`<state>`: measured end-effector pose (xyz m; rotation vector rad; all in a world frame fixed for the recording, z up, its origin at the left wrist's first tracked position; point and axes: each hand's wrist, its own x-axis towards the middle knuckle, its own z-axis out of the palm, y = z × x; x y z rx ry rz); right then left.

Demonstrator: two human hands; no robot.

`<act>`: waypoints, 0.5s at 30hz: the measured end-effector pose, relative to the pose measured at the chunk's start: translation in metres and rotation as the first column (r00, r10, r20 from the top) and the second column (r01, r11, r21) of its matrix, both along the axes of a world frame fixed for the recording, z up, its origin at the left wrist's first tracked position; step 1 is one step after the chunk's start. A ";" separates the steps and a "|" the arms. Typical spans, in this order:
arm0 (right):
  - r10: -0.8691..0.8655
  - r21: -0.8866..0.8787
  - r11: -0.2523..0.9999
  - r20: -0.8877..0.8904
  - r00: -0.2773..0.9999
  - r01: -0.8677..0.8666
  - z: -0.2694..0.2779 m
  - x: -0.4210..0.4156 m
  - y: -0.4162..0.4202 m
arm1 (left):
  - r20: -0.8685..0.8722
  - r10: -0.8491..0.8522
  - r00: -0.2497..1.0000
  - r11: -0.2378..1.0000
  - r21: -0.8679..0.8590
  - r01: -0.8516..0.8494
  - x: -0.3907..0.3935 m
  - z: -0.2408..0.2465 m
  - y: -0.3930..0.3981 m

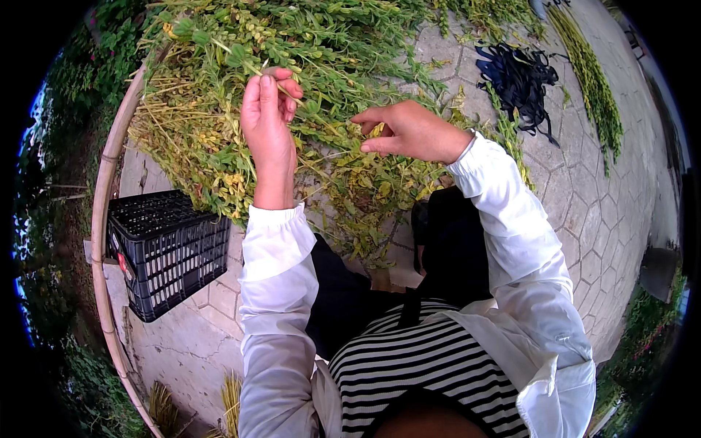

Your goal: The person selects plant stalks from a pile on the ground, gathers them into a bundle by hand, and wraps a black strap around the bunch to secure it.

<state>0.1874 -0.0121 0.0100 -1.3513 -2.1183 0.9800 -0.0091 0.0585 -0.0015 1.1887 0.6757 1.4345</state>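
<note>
My left hand (269,112) is raised over a heap of cut plants, its fingers closed around a thin green plant stem (222,46) that bears rounded green pods. The stem slants from the upper left down past the fingers, with leaves at its lower end. To the right, my right hand (402,130) hovers above the heap, thumb and forefinger apart and nothing seen between them. Beneath both hands spreads the heap of green and yellowing leafy stalks (350,60). Loose yellow-green leaves (378,202) lie before my knees.
A black plastic crate (175,257) stands at the left, beside a bamboo pole (104,186). Dark cloth strips (517,82) lie tangled on the hexagonal paving (586,202). A bundle of stalks (591,82) rests at the upper right; more stalk ends (231,402) show at the lower left.
</note>
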 end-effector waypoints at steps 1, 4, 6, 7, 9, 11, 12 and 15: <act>0.024 0.072 0.997 0.034 0.999 -0.026 -0.006 -0.006 0.001 | 0.021 -0.004 1.000 1.000 0.009 0.003 0.000 0.001 0.000; 0.038 0.158 0.986 0.072 0.997 -0.049 -0.013 -0.010 0.006 | 0.066 -0.015 0.998 1.000 0.023 0.014 0.000 0.000 0.001; 0.013 0.112 0.994 0.024 1.000 -0.016 -0.013 -0.011 0.007 | 0.099 -0.021 0.995 1.000 0.018 0.019 -0.001 -0.001 0.002; -0.011 0.057 0.998 -0.022 1.000 0.012 -0.011 -0.011 0.006 | 0.120 -0.022 0.993 1.000 0.012 0.021 -0.002 -0.001 0.002; -0.031 -0.030 0.999 -0.084 0.996 0.029 -0.006 -0.013 0.005 | 0.150 -0.030 0.988 1.000 0.009 0.029 -0.003 -0.001 0.003; -0.017 -0.091 0.996 -0.116 0.993 0.007 -0.002 -0.016 0.003 | 0.169 -0.040 0.985 0.999 0.016 0.038 -0.005 -0.002 0.003; -0.023 -0.129 0.992 -0.138 0.990 0.005 0.001 -0.019 0.002 | 0.168 -0.039 0.985 0.999 0.023 0.036 -0.007 -0.001 0.003; -0.028 -0.193 0.981 -0.184 0.982 -0.008 0.005 -0.024 0.000 | 0.167 -0.024 0.986 0.999 0.031 0.019 -0.008 0.001 0.000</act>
